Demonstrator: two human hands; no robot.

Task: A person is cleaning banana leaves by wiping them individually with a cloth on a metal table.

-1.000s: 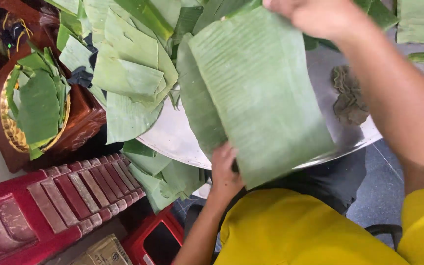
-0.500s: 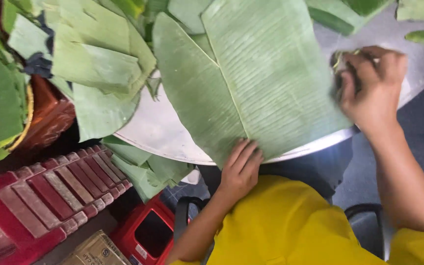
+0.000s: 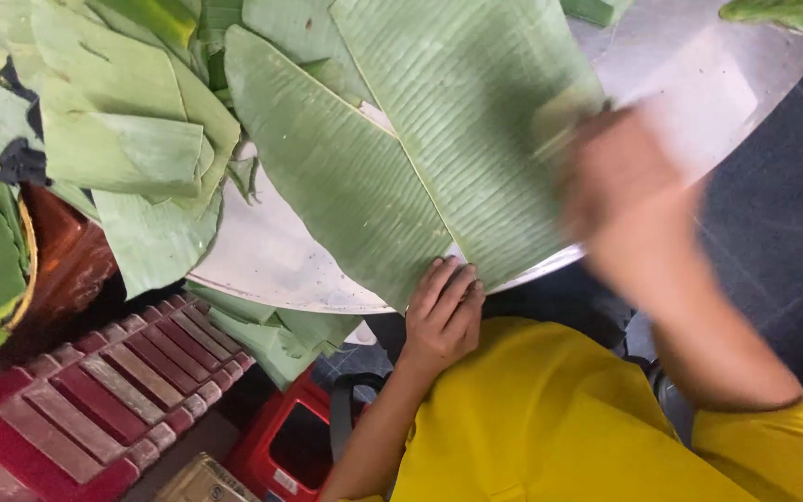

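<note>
Two large banana leaves (image 3: 439,158) lie overlapping on a round metal tray (image 3: 262,260). My left hand (image 3: 443,311) presses its fingers on the near edge of the leaves at the tray's rim and pins them down; the thumb is hidden. My right hand (image 3: 625,186) is a motion blur over the right side of the top leaf. A pale crumpled cloth (image 3: 559,135) shows at its fingertips, touching the leaf. I wear a yellow shirt (image 3: 559,418).
A heap of cut banana leaf pieces (image 3: 123,139) covers the tray's far left. A brown basket (image 3: 58,260) with leaves stands at the left, a red plastic stool (image 3: 76,400) and a red crate (image 3: 290,446) below. Dark floor tiles (image 3: 783,232) lie to the right.
The leaf was laid flat on the tray. My right hand went to the crumpled cloth at the tray's right, then swept back onto the leaf. My left hand stayed at the near edge.
</note>
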